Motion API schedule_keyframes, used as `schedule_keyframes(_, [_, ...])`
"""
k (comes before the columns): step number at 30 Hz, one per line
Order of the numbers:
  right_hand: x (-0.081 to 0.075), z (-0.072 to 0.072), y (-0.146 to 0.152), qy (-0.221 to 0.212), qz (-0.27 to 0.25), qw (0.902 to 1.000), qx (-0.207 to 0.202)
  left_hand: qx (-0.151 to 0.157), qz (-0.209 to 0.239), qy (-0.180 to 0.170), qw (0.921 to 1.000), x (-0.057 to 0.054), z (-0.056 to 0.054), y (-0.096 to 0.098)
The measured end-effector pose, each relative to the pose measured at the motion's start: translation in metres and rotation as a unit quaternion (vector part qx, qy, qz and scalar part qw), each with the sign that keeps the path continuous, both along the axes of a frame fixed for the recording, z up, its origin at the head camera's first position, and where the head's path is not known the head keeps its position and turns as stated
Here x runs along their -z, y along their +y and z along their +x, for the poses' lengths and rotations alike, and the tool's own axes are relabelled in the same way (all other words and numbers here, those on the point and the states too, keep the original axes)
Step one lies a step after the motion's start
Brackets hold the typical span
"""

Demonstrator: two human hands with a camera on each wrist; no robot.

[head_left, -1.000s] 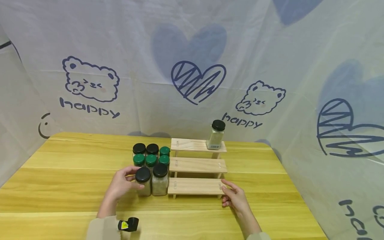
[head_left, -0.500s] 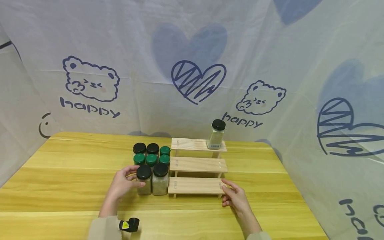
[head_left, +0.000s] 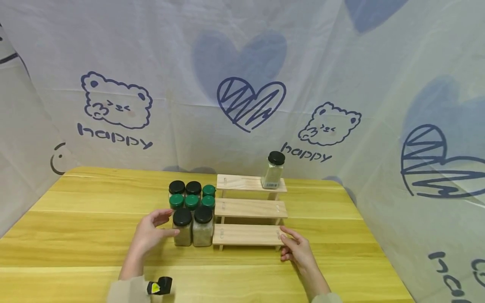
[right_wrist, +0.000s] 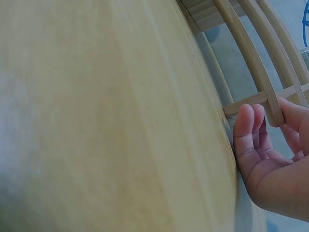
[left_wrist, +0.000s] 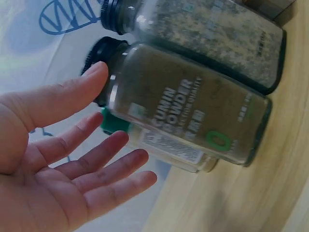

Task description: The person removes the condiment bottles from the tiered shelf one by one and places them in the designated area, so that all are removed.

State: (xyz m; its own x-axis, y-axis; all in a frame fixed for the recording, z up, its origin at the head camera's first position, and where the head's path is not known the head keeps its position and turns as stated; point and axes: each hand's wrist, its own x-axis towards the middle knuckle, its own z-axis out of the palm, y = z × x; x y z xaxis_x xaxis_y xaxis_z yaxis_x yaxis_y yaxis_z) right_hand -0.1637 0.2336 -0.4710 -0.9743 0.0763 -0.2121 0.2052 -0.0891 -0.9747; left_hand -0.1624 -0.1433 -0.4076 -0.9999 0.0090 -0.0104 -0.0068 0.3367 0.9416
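Note:
My left hand (head_left: 147,235) is beside the cumin powder jar (left_wrist: 183,106), with thumb and fingers spread and apart from its glass. This black-capped jar stands upright at the front left of the jar group, next to another black-capped jar (head_left: 203,227) of a paler, coarse seasoning. At the right end of a three-tier wooden spice rack (head_left: 250,235), my right hand (head_left: 297,249) grips the lowest board's corner between thumb and fingers. On the top tier, toward the right, stands a black-capped jar (head_left: 272,174) with pale contents.
Behind the two front jars are several green-capped jars (head_left: 191,202) and two more black-capped jars (head_left: 177,187), close against the rack's left side. Everything stands on a yellow wooden table (head_left: 94,219). A printed cloth (head_left: 170,84) hangs along the back and sides.
The cumin jar has shifted slightly right and now stands close by its neighbour. My left hand has let go of it and drawn a little left. The right hand stays in place.

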Motion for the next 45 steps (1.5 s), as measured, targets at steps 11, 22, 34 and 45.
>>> schedule_keyframes(11, [0.000,0.001,0.001,-0.002,-0.003,1.0000,-0.004,-0.041,0.023,0.003,0.9989,-0.024,0.014,0.008])
schedule_keyframes(22, [0.000,0.001,0.001,-0.003,-0.002,1.0000,0.000,0.006,0.126,0.038,0.9913,-0.041,0.017,0.032])
schedule_keyframes(34, [0.001,0.001,0.002,-0.001,-0.014,0.9999,-0.006,0.048,0.130,0.071,0.9878,-0.046,0.012,0.061])
schedule_keyframes(45, [0.000,0.001,0.001,0.002,-0.025,0.9997,-0.007,0.072,0.119,0.079,0.9872,-0.051,0.004,0.081])
